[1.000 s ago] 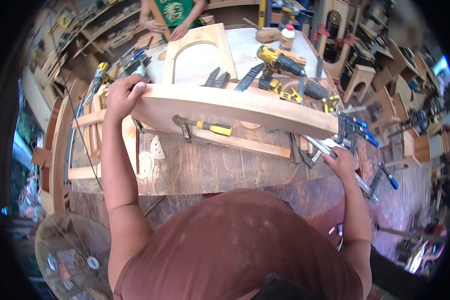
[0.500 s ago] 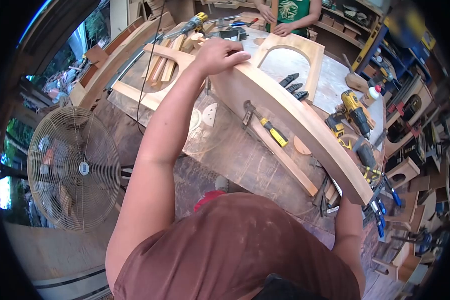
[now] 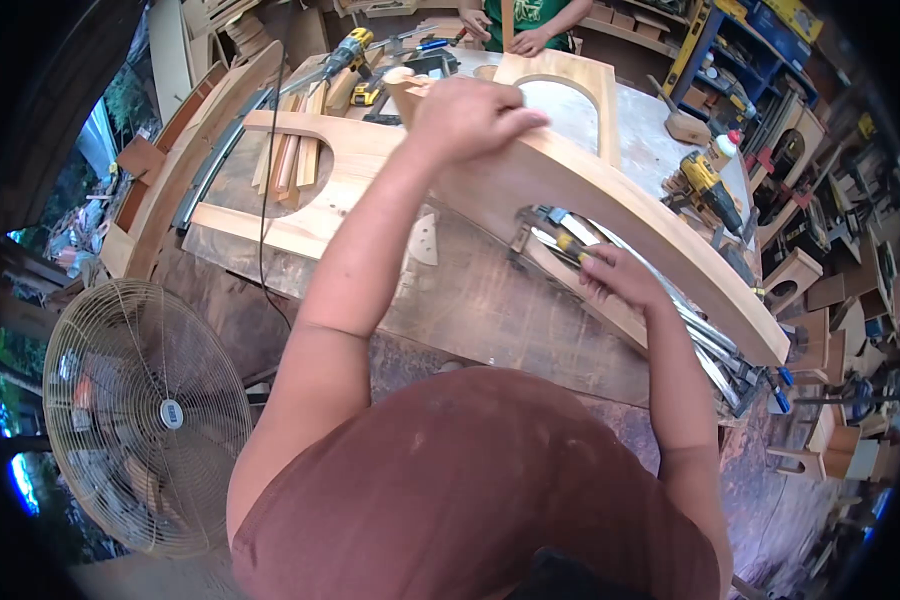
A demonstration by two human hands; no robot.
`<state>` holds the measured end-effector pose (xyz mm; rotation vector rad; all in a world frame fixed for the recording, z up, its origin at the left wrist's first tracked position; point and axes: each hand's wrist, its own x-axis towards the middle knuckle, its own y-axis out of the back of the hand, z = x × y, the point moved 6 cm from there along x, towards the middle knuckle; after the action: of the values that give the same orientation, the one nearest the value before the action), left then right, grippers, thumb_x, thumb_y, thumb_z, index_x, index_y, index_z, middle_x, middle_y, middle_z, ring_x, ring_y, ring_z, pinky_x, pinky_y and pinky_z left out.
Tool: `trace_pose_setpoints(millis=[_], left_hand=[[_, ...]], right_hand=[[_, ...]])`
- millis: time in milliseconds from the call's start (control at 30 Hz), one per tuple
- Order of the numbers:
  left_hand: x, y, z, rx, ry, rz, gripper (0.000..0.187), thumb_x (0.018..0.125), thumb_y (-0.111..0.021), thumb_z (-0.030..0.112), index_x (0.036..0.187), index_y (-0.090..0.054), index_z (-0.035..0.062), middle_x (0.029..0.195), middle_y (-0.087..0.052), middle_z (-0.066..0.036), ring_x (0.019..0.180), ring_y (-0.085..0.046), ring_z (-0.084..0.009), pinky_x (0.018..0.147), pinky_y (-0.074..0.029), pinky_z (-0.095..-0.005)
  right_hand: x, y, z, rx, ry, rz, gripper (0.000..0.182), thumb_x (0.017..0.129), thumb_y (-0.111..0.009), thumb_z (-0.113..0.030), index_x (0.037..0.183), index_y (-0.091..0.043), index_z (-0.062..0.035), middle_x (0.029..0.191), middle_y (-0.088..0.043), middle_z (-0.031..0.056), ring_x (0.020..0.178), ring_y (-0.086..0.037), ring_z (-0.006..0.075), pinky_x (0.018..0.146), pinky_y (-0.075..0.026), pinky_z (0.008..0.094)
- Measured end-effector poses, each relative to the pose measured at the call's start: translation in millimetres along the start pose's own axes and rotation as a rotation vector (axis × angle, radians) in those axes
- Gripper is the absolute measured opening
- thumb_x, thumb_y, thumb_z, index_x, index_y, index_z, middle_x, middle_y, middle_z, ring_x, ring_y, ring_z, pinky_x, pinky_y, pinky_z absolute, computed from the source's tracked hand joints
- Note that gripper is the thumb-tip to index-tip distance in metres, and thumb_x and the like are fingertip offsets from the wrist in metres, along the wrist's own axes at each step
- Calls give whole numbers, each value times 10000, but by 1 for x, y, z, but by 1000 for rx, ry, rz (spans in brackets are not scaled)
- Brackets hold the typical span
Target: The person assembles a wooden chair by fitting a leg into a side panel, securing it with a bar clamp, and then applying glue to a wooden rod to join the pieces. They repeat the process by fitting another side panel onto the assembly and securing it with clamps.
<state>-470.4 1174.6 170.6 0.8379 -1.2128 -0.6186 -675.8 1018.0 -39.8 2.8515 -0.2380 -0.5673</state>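
My left hand (image 3: 475,118) is closed over the top edge of a long curved wooden board (image 3: 660,225), thumb lying along the near edge. The board is raised on edge and slants down to the right. Below its near face, my right hand (image 3: 620,275) has its fingers curled at the grip end of a hammer (image 3: 571,246) with a yellow and black handle. The hammer's head points left, close to a narrow wooden strip (image 3: 595,305). Several metal bar clamps (image 3: 705,352) lie under the board and stretch toward the right edge of the table.
A cut-out wooden frame (image 3: 345,190) lies left on the workbench (image 3: 450,320). Yellow drills (image 3: 710,185) stand at right and at back left. A cable (image 3: 264,215) hangs over the left side. Across the bench stands a person (image 3: 525,30). A large fan (image 3: 150,415) is at far left.
My right hand has come from behind the board's lower end to the hammer's handle. The board's lower end has swung right and up, uncovering the bar clamps. My left hand keeps its hold.
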Motion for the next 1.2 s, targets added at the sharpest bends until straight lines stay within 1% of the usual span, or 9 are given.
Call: trace_pose_setpoints(millis=[200, 333, 400, 600, 667, 867, 967, 1033, 1200], left_hand=[[-4, 4, -4, -56, -98, -85, 595, 888, -455, 664, 842, -713, 129, 783, -693, -104, 794, -675, -306, 721, -514, -433], [1, 4, -9, -132, -122, -176, 670, 883, -420, 703, 878, -727, 108, 809, -704, -131, 814, -683, -319, 755, -521, -438], [3, 0, -8, -95, -131, -221, 703, 886, -406, 714, 908, -736, 94, 840, -711, -153, 840, -688, -325, 783, -523, -440], [17, -9, -10, -143, -150, -267, 695, 890, -428, 696, 912, -741, 76, 878, -710, -168, 900, -681, -326, 843, -507, -432], [16, -10, -14, -169, -162, -260, 668, 860, -498, 685, 943, -728, 63, 920, -708, -164, 937, -673, -322, 864, -496, -431], [10, 18, -69, 83, -299, -360, 645, 752, -657, 661, 1059, -685, 94, 1027, -703, -128, 997, -665, -304, 867, -506, -442], [6, 20, -107, 1, -268, -217, 625, 695, -715, 644, 936, -682, 68, 915, -696, -140, 939, -667, -315, 823, -504, -448], [3, 16, -116, -39, -267, -210, 640, 667, -738, 633, 968, -683, 71, 919, -693, -142, 942, -659, -324, 822, -502, -432], [5, 23, -112, -267, -242, -120, 568, 611, -841, 498, 899, -675, 38, 867, -682, -159, 843, -661, -331, 755, -516, -412]], right_hand=[[24, -26, -43, -325, -200, -257, 301, 845, -675, -205, 1082, -649, -20, 679, -585, 12, 512, -531, 90, 482, -428, 265], [22, -23, -32, -468, -302, 3, 311, 827, -672, -196, 1115, -660, -80, 710, -624, 61, 574, -606, 155, 540, -479, 307], [25, -13, -24, -885, 197, 234, 320, 808, -664, -173, 1114, -656, -80, 790, -675, 136, 675, -666, 275, 607, -508, 394], [5, -29, -53, -1191, -154, 655, 311, 830, -644, -247, 1098, -643, -89, 930, -685, 197, 901, -663, 357, 814, -518, 476], [10, -29, -50, -1140, -155, 505, 307, 818, -656, -246, 1088, -652, -101, 929, -693, 173, 831, -665, 366, 747, -524, 464], [25, -19, -40, -285, -295, -94, 318, 809, -626, -176, 1094, -673, -44, 591, -601, 30, 475, -561, 100, 490, -434, 251], [25, -28, -34, -558, -324, 29, 351, 806, -619, -162, 1143, -652, -68, 665, -645, 93, 563, -631, 177, 558, -493, 310], [16, -21, -31, -1122, 4, 533, 256, 796, -647, -155, 1041, -668, -85, 757, -672, 161, 703, -665, 307, 697, -525, 410], [-7, -39, -51, -1030, -144, 737, 303, 802, -700, -233, 1077, -646, -116, 952, -682, 178, 913, -651, 368, 804, -513, 474]])
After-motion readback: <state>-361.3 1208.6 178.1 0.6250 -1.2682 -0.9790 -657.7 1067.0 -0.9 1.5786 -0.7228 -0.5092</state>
